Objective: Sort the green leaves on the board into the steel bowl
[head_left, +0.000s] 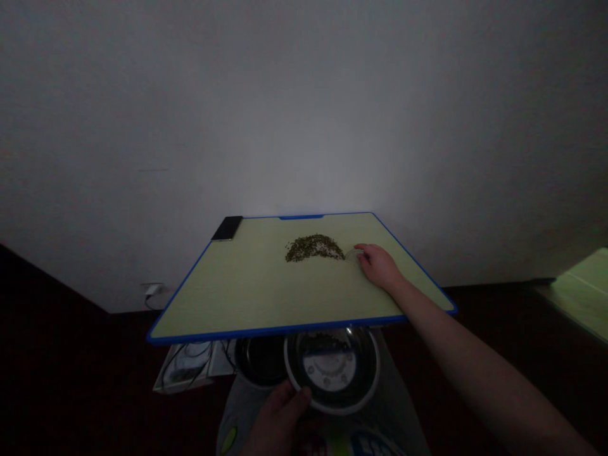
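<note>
A pile of small dark green grains point(314, 247) lies on a pale green table with a blue edge point(247, 297). My right hand point(379, 265) rests on the table just right of the pile, fingers curled round a small pale round thing point(354, 254) that I cannot name. Below the table's near edge, my left hand point(280, 415) grips the rim of a shiny metal bowl point(332, 367). A few grains lie inside the bowl.
A second dark bowl point(259, 360) sits left of the metal one. A black phone point(227, 228) lies at the table's far left corner. Cables and a white tray point(185, 373) lie on the floor at left. A white wall stands behind.
</note>
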Available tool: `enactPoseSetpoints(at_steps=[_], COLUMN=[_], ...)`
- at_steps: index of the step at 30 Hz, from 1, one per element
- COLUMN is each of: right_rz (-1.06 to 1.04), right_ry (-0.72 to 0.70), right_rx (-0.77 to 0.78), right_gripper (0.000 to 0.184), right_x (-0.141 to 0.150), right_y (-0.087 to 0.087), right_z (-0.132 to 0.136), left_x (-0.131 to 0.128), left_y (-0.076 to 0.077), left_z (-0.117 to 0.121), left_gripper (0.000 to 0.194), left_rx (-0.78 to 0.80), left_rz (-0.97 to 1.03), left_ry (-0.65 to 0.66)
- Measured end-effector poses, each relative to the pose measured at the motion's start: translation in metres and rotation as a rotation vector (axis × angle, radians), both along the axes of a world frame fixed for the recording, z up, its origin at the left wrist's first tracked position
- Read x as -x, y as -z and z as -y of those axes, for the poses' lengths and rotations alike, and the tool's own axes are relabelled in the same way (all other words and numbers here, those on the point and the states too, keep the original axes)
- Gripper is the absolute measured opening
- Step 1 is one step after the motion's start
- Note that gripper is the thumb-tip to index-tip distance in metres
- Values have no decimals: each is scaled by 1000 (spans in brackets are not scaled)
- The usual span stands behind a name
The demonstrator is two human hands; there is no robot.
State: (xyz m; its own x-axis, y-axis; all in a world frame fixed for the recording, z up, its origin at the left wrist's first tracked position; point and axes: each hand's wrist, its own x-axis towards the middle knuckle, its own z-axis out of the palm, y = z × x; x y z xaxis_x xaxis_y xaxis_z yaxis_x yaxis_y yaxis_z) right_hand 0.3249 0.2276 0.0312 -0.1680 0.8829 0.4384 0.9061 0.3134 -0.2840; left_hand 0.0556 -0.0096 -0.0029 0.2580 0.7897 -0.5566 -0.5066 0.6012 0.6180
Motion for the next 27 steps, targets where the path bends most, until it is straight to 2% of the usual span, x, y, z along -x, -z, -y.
enactPoseSetpoints(at_steps=[11,16,27], right_rz=[27,40,14], right_ry=[10,9,-33], right_rx=[-9,-19,-9], right_gripper=[34,34,35], right_x=[2,4,4], right_y=[-1,-2,-3], right_z=[1,1,0], left_x=[6,5,6], left_y=[2,7,0], left_z=[-1,-3,-2], left_gripper=[45,41,45], left_rx=[6,-9,13], left_rz=[-61,-28,-56], left_ry=[47,43,28])
